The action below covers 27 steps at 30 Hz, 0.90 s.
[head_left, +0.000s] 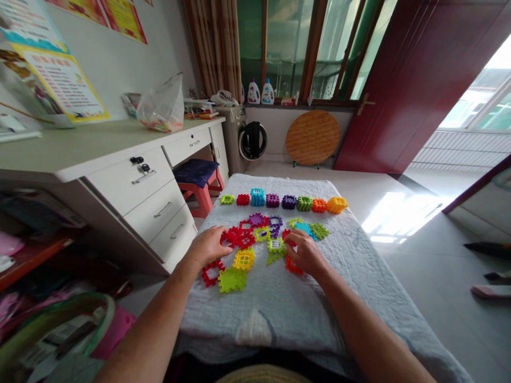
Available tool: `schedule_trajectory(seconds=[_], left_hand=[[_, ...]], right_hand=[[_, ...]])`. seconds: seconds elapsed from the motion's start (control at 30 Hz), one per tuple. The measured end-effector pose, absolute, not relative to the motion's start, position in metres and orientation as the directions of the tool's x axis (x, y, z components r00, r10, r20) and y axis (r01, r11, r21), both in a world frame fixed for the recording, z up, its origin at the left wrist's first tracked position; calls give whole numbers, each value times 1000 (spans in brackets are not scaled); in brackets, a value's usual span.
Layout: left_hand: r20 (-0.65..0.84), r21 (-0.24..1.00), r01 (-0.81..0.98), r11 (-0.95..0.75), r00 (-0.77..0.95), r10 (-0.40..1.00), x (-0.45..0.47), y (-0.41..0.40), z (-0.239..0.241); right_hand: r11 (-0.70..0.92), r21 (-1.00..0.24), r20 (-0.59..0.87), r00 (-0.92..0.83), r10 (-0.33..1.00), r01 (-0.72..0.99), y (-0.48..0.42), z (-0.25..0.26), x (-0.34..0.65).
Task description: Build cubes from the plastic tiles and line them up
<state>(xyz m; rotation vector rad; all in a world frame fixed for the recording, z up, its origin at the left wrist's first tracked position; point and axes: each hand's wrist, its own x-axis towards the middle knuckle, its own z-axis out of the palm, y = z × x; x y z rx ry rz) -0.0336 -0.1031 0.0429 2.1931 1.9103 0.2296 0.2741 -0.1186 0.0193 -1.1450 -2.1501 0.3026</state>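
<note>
Left hand [209, 244]: at centre-left of the frame, palm down, fingers bent, fingertips at the red pieces [245, 240] on the edge of the loose group. Whether it grips one cannot be told. Right hand [303, 249]: just right of centre, fingers curled downward, beside the lime window piece [275, 244] and over an orange piece [294, 267]. The fingertips are partly hidden; its grip cannot be confirmed.

Loose toothed pieces lie flat between and around the hands, several overlapping. A yellow window piece [244, 259] and a lime square [232, 280] lie below the left hand; a blue piece [305, 230] and a green triangle [319, 231] lie above the right.

Handling, as judged: the toothed edges could hook neighbours, so overlapped pieces are best lifted singly by an edge, not dragged. Fingertips low and wrists raised should limit disturbance. Thin open frames will likely pinch best on a side bar.

Beyond the group, across the middle of the frame, stands a colour-sorted row, including a light blue stack [257, 197] and a yellow stack [337, 205]. Sleeves and knuckles should stay off it.

All rest on a pale cloth [319, 314]. A desk [104, 138] occupies the upper left; a dark red door [399, 74], the upper right.
</note>
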Motion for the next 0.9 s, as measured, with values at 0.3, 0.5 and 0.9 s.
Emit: schedule_trajectory(seconds=[0.3, 0.5, 0.9], left_hand=[[110, 222, 973, -63, 39, 993, -25, -88, 57], [-88, 213, 967, -139, 160, 983, -18, -72, 51], [-198, 231, 948, -218, 265, 943, -27, -51, 58]], right_hand=[[574, -483, 433, -389, 813, 661, -119, 19, 274], [573, -482, 436, -386, 813, 663, -118, 17, 276], [565, -517, 415, -389, 822, 643, -119, 21, 275]])
